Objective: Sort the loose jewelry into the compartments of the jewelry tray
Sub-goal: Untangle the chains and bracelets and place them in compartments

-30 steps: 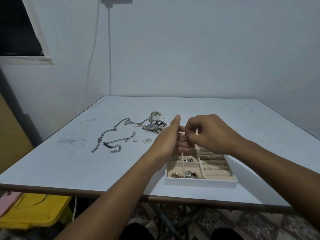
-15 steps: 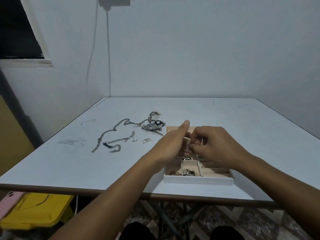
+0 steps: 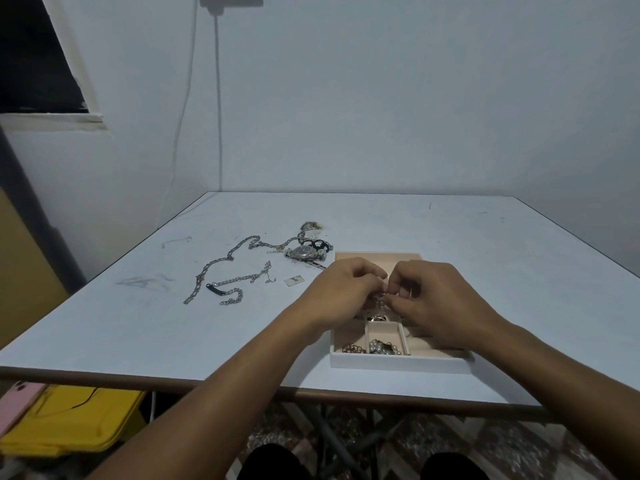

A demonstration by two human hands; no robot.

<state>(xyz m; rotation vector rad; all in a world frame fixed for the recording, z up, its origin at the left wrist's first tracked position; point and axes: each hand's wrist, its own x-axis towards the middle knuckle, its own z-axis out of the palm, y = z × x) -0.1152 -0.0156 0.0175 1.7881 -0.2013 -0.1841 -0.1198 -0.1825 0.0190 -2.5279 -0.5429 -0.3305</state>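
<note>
A white jewelry tray with beige compartments sits near the table's front edge; pearls and small pieces lie in its front cells. Over its middle, my left hand and my right hand meet with fingers curled, together pinching a small silver piece of jewelry that dangles between them. To the left on the table lie a long silver chain, a shorter bracelet chain, and a wristwatch amid tangled pieces.
A small flat tag lies left of the tray. The white table meets walls at the back. A yellow bin and pink item sit on the floor at lower left. Cables hang down the wall.
Both hands have lowered toward the tray, and my left hand's fingers have curled from extended to pinching. The loose chains and watch lie unchanged.
</note>
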